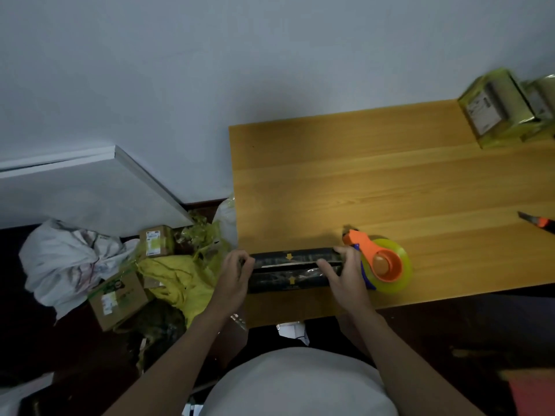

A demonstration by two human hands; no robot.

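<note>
We record a long dark box [292, 268] lying lengthwise near the front edge of the wooden table [360, 175], in the lower centre of the frame. It has yellow arrow marks on its upper face, and a pale seam runs along its length.

The left hand [232, 274] is at the box's left end, which overhangs the table's left edge. Its fingers are curled round that end and the thumb is set against it, a closed grip on the box. The right hand [345, 274] is at the box's right end. Its fingers are bent over the top face and the thumb is on the far side, so it is likewise closed on the box.

An orange tape dispenser [381, 262] loaded with a yellow-green roll stands on the table just to the right of the right hand. We cannot tell whether the two touch. A utility knife [537, 221] lies at the right edge of the frame, well apart from the box. Parcels wrapped in yellow-green tape [498, 109] stand at the table's far right corner, upper right of the frame.

On the floor at lower left we note a small cardboard box [156, 241], a larger cardboard box [118, 298], a crumpled white bag [66, 259] and yellow plastic [180, 280].
</note>
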